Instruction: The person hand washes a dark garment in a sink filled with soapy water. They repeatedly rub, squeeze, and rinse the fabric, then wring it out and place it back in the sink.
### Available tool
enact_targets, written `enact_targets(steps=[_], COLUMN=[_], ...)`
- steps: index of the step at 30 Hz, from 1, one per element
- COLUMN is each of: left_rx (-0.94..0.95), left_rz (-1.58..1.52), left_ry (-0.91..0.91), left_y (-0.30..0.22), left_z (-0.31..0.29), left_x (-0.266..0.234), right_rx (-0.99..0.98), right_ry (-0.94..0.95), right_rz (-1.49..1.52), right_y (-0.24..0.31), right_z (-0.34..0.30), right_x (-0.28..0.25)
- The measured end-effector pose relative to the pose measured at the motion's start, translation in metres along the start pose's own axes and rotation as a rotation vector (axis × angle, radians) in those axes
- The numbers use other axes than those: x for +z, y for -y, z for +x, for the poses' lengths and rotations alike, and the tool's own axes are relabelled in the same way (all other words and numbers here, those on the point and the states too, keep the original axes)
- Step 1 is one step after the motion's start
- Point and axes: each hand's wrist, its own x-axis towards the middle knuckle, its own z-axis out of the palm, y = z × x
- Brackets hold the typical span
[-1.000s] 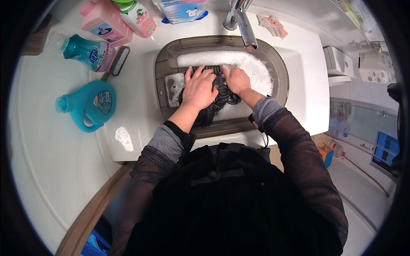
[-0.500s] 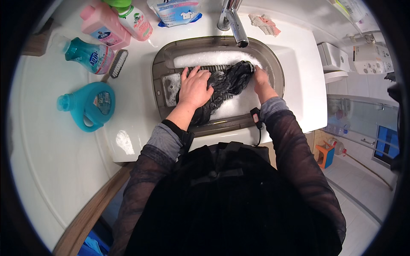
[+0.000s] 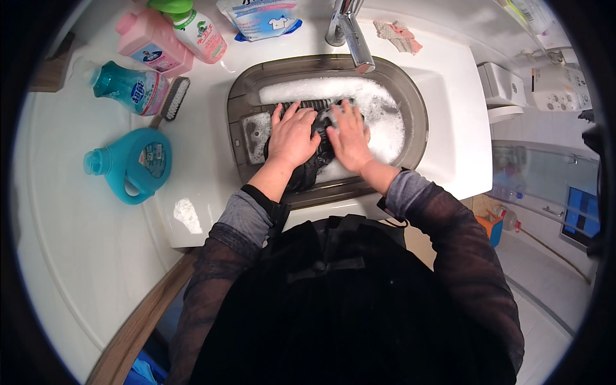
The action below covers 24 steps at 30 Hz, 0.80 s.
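I can see a person with both bare hands down in a gray tub (image 3: 420,122). The tub sits in a white sink top (image 3: 455,115). Under the hands is a wet black cloth (image 3: 307,176), bunched up in the middle of the tub and a little to the left. The left hand (image 3: 293,138) lies flat on the cloth, palm down, with its fingers spread apart. The right hand (image 3: 350,138) is just beside it, also palm down, with its fingers stretched out over the cloth. It looks a bit blurry, and I can't tell how hard it pushes. Neither hand is closed in a fist.

At the far side of the cloth, some dark ridges (image 3: 316,103) peek out. White foam (image 3: 385,131) fills the right part of the tub, and a small tray (image 3: 256,138) on the left has bubbles too. A shiny tap (image 3: 351,38) hangs over the far edge.

On the left are a blue jug (image 3: 138,151), a teal bottle (image 3: 131,88) and a brush (image 3: 174,99). Farther back are a pink bottle (image 3: 157,50), a bottle with a green top (image 3: 196,32) and a blue and white pouch (image 3: 264,19). A crumpled pink and white rag (image 3: 399,36) lies to the right of the tap.
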Motion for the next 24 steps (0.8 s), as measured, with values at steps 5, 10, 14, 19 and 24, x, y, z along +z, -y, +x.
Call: enact_targets(steps=[5,10,14,19,24], left_rx=[-0.027,-0.015,0.007,0.009,-0.003], left_rz=[0.010,0.006,-0.007,-0.013,-0.005], left_ry=[0.046,0.014,-0.011,-0.030,-0.003], left_y=[-0.001,-0.002,0.000,0.000,-0.001], left_z=[0.003,0.004,0.004,0.002,0.003], left_x=[-0.001,0.001,0.001,0.002,0.002], right_rx=[0.242,0.276,0.367,0.241,0.930], right_ry=[0.079,0.048,0.218,-0.018,0.219], right_rz=[-0.046,-0.073,0.045,-0.109,1.208], right_y=[-0.023,-0.034,-0.053,-0.101,-0.078], right_z=[0.028,0.057,0.083,0.074,0.077], right_x=[0.011,0.006,-0.010,-0.032,-0.028])
